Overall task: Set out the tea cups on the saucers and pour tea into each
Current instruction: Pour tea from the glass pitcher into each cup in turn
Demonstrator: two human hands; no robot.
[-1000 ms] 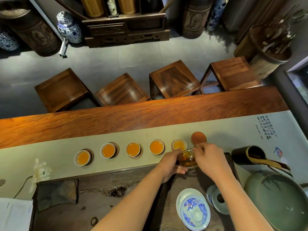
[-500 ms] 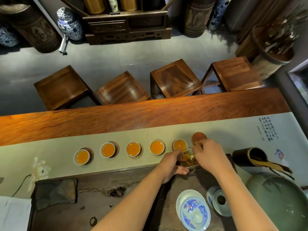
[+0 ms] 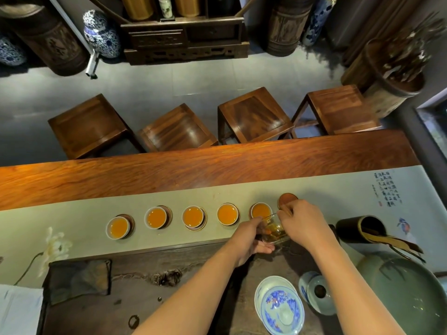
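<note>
Barely anything has shifted: your left hand (image 3: 246, 240) and right hand (image 3: 302, 222) both pinch the clear glass tea pitcher (image 3: 274, 232) between them, just below the fifth filled white cup (image 3: 260, 211).

The left hand (image 3: 249, 238) and right hand (image 3: 302, 222) cover most of the glass pitcher (image 3: 274, 232) between their fingers, the right fingertips overlap 1 empty saucer (image 3: 286, 199), and the green bowl (image 3: 411, 296) runs off the edge.
</note>
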